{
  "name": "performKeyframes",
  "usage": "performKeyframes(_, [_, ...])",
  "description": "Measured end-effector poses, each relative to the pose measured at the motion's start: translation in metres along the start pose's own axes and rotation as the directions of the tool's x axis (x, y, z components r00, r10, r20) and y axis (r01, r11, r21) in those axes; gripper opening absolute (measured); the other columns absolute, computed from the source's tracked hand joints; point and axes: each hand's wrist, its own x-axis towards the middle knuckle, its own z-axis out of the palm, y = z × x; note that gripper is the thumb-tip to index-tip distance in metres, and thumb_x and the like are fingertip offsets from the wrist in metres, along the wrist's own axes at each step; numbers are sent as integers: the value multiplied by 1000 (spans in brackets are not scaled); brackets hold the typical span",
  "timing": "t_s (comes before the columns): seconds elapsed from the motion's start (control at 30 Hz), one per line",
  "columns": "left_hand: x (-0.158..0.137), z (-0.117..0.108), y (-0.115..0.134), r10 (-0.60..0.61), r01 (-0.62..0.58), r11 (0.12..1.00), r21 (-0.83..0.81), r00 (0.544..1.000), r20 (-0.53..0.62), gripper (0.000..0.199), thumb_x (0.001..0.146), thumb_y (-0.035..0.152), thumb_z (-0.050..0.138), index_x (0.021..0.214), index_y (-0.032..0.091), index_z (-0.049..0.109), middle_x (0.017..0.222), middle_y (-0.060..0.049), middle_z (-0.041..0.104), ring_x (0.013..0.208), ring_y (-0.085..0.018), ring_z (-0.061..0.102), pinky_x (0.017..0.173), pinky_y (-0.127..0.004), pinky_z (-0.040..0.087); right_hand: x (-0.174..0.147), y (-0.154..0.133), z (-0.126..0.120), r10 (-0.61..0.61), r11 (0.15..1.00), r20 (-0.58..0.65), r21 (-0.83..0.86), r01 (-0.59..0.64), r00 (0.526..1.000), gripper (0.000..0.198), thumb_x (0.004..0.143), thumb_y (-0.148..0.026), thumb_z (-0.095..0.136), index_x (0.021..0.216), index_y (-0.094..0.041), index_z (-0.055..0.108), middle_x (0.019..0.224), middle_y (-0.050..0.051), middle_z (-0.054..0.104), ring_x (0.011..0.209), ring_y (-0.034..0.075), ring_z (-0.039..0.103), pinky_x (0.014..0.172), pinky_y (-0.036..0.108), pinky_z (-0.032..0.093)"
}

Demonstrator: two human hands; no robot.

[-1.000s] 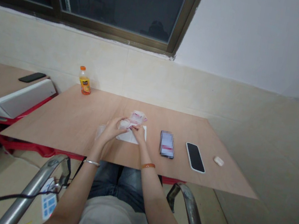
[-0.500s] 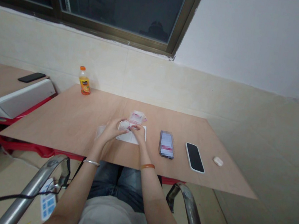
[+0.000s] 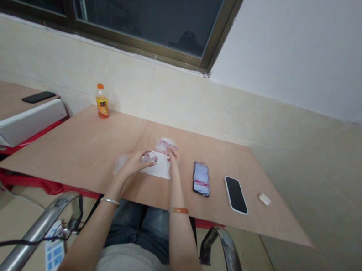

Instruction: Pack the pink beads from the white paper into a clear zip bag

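Note:
My left hand (image 3: 133,163) is closed on a small clear plastic bag (image 3: 150,157) with pinkish print, thumb in front and fingers behind. The bag is held over the left part of a white sheet of paper (image 3: 158,170) on the table. My right hand (image 3: 174,161) is at the sheet's right edge, thumb and fingers slightly apart. Its fingertips touch or hover at the edge of several clear bags with pink print (image 3: 165,143), which lie just beyond the sheet. A further flat clear bag (image 3: 121,162) lies left of the sheet, partly behind my left hand.
On the wooden table (image 3: 71,149) a phone with a lit screen (image 3: 202,179), a white-rimmed phone (image 3: 236,194) and a small white case (image 3: 264,199) lie to the right. An orange drink bottle (image 3: 102,103) stands at the back left. Metal chair arms (image 3: 230,255) flank me.
My right hand has moved right and away from the bag in my left hand, over to the printed bags' edge. My left hand keeps its bag. The view has tilted slightly up.

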Motion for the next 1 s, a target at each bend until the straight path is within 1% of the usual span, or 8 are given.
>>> performKeyframes(0.07, [0, 1, 0, 3, -3, 1000, -12, 1000, 0, 45, 70, 38, 69, 108, 16, 62, 110, -9, 65, 99, -22, 61, 87, -32, 48, -11, -12, 5, -52, 998, 50, 42, 50, 997, 31, 65, -37, 66, 88, -15, 67, 95, 7, 68, 82, 17, 61, 68, 26, 48])
performKeyframes(0.17, [0, 2, -1, -14, 13, 999, -33, 1000, -8, 48, 68, 37, 70, 109, 15, 61, 105, -9, 67, 92, -22, 63, 83, -33, 50, -30, -32, 14, -160, 987, 135, 44, 155, 978, 26, 63, -34, 71, 81, -17, 68, 87, 4, 67, 82, 17, 60, 77, 29, 47])
performKeyframes(0.3, [1, 3, -4, 63, -64, 997, -51, 998, -9, 48, 69, 36, 69, 112, 16, 60, 110, -9, 65, 97, -21, 61, 87, -34, 47, -47, -52, 22, -242, 958, 228, -98, 269, 943, 20, 64, -35, 72, 74, -17, 70, 88, 5, 66, 89, 18, 59, 78, 28, 46])
performKeyframes(0.43, [3, 4, -3, 96, -97, 993, -73, 995, -19, 46, 70, 35, 69, 111, 16, 61, 112, -8, 64, 100, -22, 60, 92, -35, 45, -51, -56, 26, -266, 927, 227, -205, 313, 937, 19, 69, -35, 69, 77, -19, 72, 99, 7, 65, 99, 20, 56, 75, 27, 46])
performKeyframes(0.57, [3, 6, -3, 64, -66, 991, -116, 998, -25, 47, 69, 34, 70, 111, 17, 61, 111, -9, 65, 97, -21, 61, 90, -36, 46, -46, -41, 25, -320, 897, 169, -263, 356, 932, 21, 75, -35, 64, 86, -20, 72, 110, 8, 62, 106, 20, 54, 83, 30, 45])
performKeyframes(0.7, [2, 7, -6, 25, -31, 986, -161, 999, -37, 52, 67, 31, 73, 114, 15, 59, 112, -11, 64, 97, -22, 61, 88, -36, 48, -36, -14, 19, -382, 881, -4, -304, 363, 924, 25, 81, -33, 55, 94, -15, 68, 107, 11, 63, 100, 18, 56, 90, 33, 44])
performKeyframes(0.9, [4, 5, -14, 5, -14, 995, -98, 995, -96, 55, 63, 29, 75, 114, 14, 59, 114, -12, 63, 102, -24, 60, 91, -37, 47, -24, 41, 12, -187, 914, -101, -382, 135, 977, 27, 75, -14, 47, 95, -11, 65, 101, 13, 67, 90, 19, 61, 83, 32, 48])
performKeyframes(1.0, [6, 5, -21, 19, -30, 996, -86, 993, -119, 57, 63, 30, 75, 115, 14, 58, 116, -13, 62, 104, -24, 59, 92, -38, 47, -20, 56, 11, -174, 883, -97, -457, 112, 980, 29, 71, -9, 44, 90, -10, 66, 97, 13, 67, 88, 19, 62, 81, 30, 48])
